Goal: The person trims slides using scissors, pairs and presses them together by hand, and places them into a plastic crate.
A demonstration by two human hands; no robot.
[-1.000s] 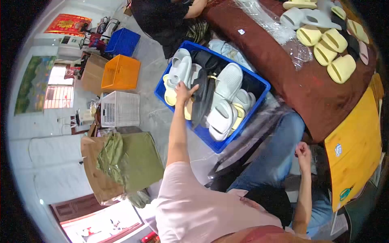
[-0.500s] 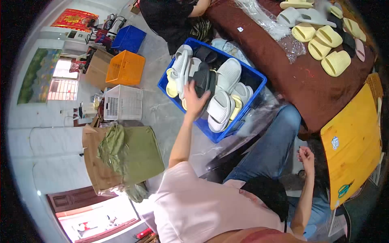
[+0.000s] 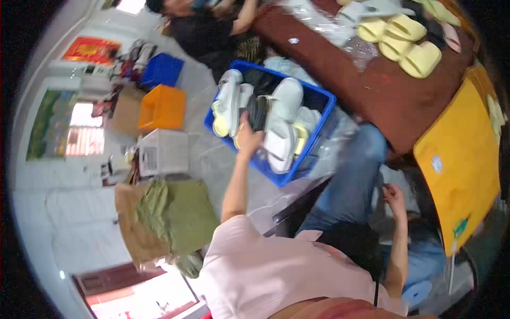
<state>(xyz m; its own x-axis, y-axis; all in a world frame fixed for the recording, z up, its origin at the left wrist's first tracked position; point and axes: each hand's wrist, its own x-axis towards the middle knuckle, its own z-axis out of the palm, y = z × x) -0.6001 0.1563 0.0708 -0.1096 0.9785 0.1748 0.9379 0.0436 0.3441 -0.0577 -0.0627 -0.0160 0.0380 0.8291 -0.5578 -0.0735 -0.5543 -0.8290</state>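
Note:
My left hand (image 3: 248, 139) is in the blue crate (image 3: 270, 179), its fingers and thumb around the near end of a black slipper (image 3: 258, 112); motion blur softens the grip. White slippers (image 3: 287, 98) lie to its right, with a pale yellow one (image 3: 300, 139) among them. More white slippers (image 3: 228, 98) and a yellow one (image 3: 220, 126) stand at the crate's left side. My right hand (image 3: 394, 198) hangs beside my knee, its fingers loosely bent and apart, with nothing visible in them.
A brown-covered table (image 3: 340, 80) holds yellow slippers (image 3: 419, 59), white slippers and clear plastic wrap. Beside it is a yellow board (image 3: 457, 170) with green scissors (image 3: 460, 227). A person in black (image 3: 204, 40) is behind the crate. Orange (image 3: 162, 109) and white (image 3: 164, 152) crates stand left.
My left hand has moved from the white slippers to the black slipper, which now stands more on edge. The view has shifted, and my right hand's fingers have loosened a little.

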